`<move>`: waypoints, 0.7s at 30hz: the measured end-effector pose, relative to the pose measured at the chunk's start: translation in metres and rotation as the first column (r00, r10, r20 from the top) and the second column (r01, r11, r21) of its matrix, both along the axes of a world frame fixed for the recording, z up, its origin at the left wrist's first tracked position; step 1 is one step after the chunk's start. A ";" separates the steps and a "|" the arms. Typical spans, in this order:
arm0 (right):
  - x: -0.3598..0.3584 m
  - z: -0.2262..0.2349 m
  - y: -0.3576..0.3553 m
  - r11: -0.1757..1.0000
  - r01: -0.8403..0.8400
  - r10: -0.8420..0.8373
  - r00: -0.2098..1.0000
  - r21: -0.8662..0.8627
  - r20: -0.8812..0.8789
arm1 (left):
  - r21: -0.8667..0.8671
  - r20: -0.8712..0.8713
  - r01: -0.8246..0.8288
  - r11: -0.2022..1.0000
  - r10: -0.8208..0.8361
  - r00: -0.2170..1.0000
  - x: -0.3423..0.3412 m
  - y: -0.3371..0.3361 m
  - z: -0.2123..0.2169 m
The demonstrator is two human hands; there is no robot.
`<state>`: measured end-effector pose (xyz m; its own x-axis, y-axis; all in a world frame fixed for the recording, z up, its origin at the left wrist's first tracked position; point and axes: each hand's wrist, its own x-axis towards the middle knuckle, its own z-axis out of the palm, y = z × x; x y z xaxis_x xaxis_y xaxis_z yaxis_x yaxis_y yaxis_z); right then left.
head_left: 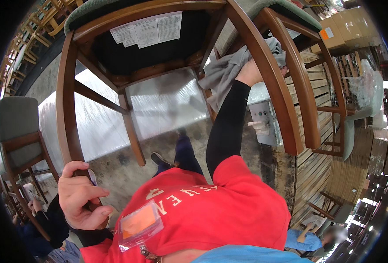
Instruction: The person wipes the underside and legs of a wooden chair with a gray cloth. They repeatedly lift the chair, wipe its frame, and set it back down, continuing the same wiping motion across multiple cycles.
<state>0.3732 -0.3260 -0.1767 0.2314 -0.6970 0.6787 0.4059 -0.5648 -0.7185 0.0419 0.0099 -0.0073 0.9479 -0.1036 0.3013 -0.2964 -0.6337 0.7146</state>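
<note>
A brown wooden chair (264,65) with a green padded seat is tipped up in front of me, its underside and legs facing me. My left hand (80,199) grips the end of one chair leg (66,109) at the lower left. My right hand (253,70), in a black sleeve, presses a grey cloth (227,70) against the curved back leg at the upper right. White paper labels (146,30) are stuck on the black seat underside.
Plastic-wrapped bundles (159,105) lie on the concrete floor under the chair. Another green-seated chair (18,131) stands at the left. Stacked wooden slats (321,131) and cardboard boxes (347,30) are at the right. A person in blue (306,239) crouches at the lower right, another person at the lower left.
</note>
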 end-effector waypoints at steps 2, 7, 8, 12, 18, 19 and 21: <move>0.000 -0.003 -0.009 0.997 -0.077 0.075 0.993 -0.013 -0.095 | -0.028 0.005 0.009 1.000 -0.008 1.000 0.002 0.000 -0.001; -0.047 -0.009 0.008 0.107 -0.940 0.900 0.230 0.323 0.370 | -0.026 -0.006 -0.020 0.999 0.019 1.000 0.000 0.002 -0.003; -0.056 -0.012 0.007 0.086 -0.943 0.944 0.181 0.322 0.277 | -0.013 -0.013 -0.028 1.000 0.028 1.000 -0.001 0.002 -0.002; -0.049 -0.034 -0.022 0.354 -0.917 0.932 0.330 0.184 -0.149 | 0.021 -0.010 -0.004 1.000 0.004 1.000 0.004 -0.003 -0.001; 0.010 -0.070 -0.019 0.657 -0.754 0.715 0.631 -0.021 -0.301 | 0.080 -0.029 0.026 0.996 -0.024 0.999 0.005 0.000 0.007; 0.015 -0.079 -0.008 0.666 -0.745 0.717 0.630 0.028 -0.298 | 0.081 -0.027 0.022 0.996 -0.020 0.999 0.004 0.000 0.008; 0.021 -0.083 0.023 0.668 -0.727 0.739 0.620 0.162 -0.264 | 0.092 -0.017 -0.013 0.996 0.014 1.000 -0.001 -0.007 0.013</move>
